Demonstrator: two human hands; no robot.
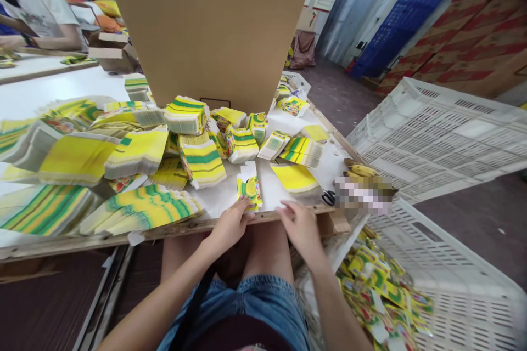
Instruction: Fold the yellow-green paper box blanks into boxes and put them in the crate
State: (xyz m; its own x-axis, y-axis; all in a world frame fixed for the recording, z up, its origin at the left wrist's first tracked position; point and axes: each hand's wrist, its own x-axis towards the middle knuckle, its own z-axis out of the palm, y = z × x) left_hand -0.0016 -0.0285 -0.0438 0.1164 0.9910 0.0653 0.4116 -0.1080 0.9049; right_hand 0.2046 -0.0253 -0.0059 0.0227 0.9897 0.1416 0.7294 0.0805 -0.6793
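Note:
A small yellow and green carton [254, 201] lies at the table's front edge, with a white flap raised at its far end. My left hand [228, 230] has its fingertips on the carton's near left corner, the thumb at the table edge. To the right, my right hand [302, 230] is at the same edge, fingers apart and nothing visible in them. Behind the carton stand bundles of flat yellow and green cartons [201, 162], and more stacks [142, 208] spread leftward. A single yellow flat piece [296, 177] lies beyond my right hand.
A tall cardboard box [214, 27] stands behind the bundles. Black-handled scissors [328, 197] and bananas [360, 169] are at the right edge. Below right, a white crate [448, 252] holds many yellow packs [382, 285]; another crate [444, 137] stands behind. A person [49, 11] sits far left.

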